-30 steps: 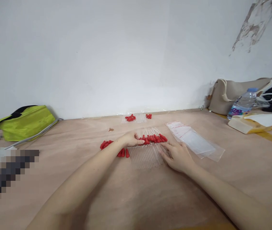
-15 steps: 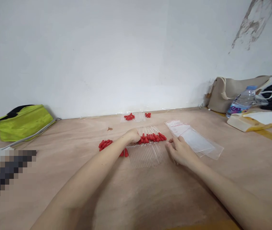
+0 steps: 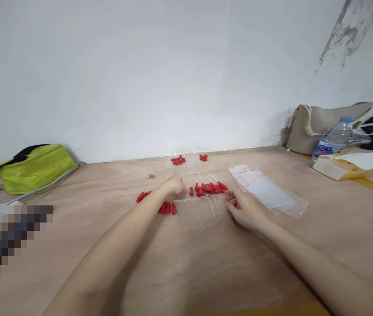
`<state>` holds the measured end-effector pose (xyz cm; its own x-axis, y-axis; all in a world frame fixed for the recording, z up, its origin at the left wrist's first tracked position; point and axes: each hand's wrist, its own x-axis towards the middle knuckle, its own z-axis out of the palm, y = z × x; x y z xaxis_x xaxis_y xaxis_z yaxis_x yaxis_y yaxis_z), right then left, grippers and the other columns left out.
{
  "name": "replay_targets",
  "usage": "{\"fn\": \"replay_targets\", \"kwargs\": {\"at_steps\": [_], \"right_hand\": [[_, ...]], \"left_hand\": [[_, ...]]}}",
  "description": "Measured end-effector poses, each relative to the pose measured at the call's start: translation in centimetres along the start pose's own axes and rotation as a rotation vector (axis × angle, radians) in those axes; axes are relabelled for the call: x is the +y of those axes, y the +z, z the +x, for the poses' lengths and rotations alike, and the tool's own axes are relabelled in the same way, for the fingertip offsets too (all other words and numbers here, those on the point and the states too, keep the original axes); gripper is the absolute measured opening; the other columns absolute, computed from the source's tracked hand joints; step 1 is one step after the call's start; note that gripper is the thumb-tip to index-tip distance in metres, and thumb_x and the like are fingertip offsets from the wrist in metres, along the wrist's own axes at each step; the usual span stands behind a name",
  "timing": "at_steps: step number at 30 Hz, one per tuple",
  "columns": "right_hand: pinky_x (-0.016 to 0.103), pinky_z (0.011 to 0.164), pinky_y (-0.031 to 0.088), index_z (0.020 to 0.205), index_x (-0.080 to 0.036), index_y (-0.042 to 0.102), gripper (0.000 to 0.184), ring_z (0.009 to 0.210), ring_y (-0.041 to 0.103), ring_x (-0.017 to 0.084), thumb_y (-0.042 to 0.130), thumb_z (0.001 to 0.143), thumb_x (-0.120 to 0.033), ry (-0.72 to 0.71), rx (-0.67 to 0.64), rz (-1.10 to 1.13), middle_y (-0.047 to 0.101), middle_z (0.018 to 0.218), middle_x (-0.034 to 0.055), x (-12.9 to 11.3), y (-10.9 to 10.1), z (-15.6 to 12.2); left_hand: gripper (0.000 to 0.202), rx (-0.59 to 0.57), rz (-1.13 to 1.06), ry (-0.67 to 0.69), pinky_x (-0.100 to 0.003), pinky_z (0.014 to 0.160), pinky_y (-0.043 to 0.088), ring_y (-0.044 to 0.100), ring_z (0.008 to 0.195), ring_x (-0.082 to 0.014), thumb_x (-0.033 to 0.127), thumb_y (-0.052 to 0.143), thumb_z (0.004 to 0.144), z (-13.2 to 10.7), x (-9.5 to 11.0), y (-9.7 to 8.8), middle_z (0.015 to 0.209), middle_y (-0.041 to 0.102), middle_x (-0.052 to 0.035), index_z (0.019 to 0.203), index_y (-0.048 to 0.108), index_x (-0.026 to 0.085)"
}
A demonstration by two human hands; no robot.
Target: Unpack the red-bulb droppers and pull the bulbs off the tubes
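My left hand (image 3: 174, 184) has its fingers closed, and a bit of red shows at the fingertips, seemingly a red rubber bulb. It is just left of a row of droppers with red bulbs (image 3: 209, 188), their pale tubes pointing to the wall. In front of them lies a row of clear tubes (image 3: 201, 213), side by side. At the right end of this row is my right hand (image 3: 244, 208), its thumb and fingers curved and apart, touching or very near the tubes. Loose red rubber bulbs (image 3: 166, 207) lie around my left forearm, partly hidden by it.
Clear zip bags (image 3: 268, 191) lie right of my right hand. By the wall is a bag with red bulbs (image 3: 178, 160). A yellow-green pouch (image 3: 37, 169) is at left; a water bottle (image 3: 334, 138), beige bag (image 3: 318, 123) and tissue pack (image 3: 334, 166) are at right.
My left hand has moved left, away from the red-bulbed droppers, leaving one bulb at their left end in sight. My right hand has shifted slightly left over the right end of the tube row.
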<state>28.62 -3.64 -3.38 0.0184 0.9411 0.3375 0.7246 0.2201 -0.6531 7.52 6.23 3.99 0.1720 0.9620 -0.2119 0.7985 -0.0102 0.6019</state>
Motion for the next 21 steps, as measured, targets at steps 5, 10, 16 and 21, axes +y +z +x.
{"fn": "replay_targets", "kwargs": {"at_steps": [5, 10, 16, 21], "right_hand": [[0.025, 0.065, 0.046, 0.102, -0.014, 0.050, 0.027, 0.070, 0.060, 0.013, 0.045, 0.076, -0.014, -0.013, -0.004, -0.022, 0.063, 0.091, 0.0085, -0.2, -0.1, 0.0], [0.025, 0.070, 0.045, 0.104, -0.013, 0.049, 0.028, 0.076, 0.059, 0.014, 0.044, 0.077, -0.017, 0.042, -0.047, -0.069, 0.061, 0.091, 0.0083, -0.7, -0.4, 0.2], [0.028, 0.072, 0.043, 0.102, -0.014, 0.052, 0.027, 0.082, 0.058, 0.017, 0.040, 0.082, -0.026, 0.102, -0.039, -0.013, 0.062, 0.094, 0.0091, -0.5, -0.4, 0.5], [0.029, 0.072, 0.042, 0.101, -0.018, 0.054, 0.028, 0.084, 0.057, 0.017, 0.035, 0.086, -0.033, -0.065, 0.139, 0.003, 0.062, 0.094, 0.0071, -1.6, -0.9, 0.0]], "left_hand": [[0.017, 0.134, 0.057, 0.156, -0.029, 0.068, 0.044, 0.057, 0.078, -0.0172, 0.022, 0.048, 0.082, -2.6, -1.7, -1.0, 0.084, 0.060, -0.0056, 0.098, 0.046, 0.016], [0.012, 0.369, 0.015, 0.501, -0.028, 0.069, 0.044, 0.056, 0.079, -0.0153, 0.021, 0.043, 0.083, -5.6, -4.5, 0.4, 0.086, 0.057, -0.0030, 0.094, 0.042, 0.020], [0.005, 0.523, 0.046, 0.679, -0.029, 0.071, 0.044, 0.055, 0.081, -0.0161, 0.021, 0.043, 0.084, -7.9, -6.3, 2.5, 0.085, 0.057, -0.0035, 0.089, 0.045, 0.019], [0.007, 0.577, 0.126, 0.877, -0.028, 0.068, 0.045, 0.054, 0.076, -0.0147, 0.017, 0.042, 0.085, -8.3, -6.3, 3.6, 0.082, 0.057, -0.0026, 0.091, 0.046, 0.019]]}}
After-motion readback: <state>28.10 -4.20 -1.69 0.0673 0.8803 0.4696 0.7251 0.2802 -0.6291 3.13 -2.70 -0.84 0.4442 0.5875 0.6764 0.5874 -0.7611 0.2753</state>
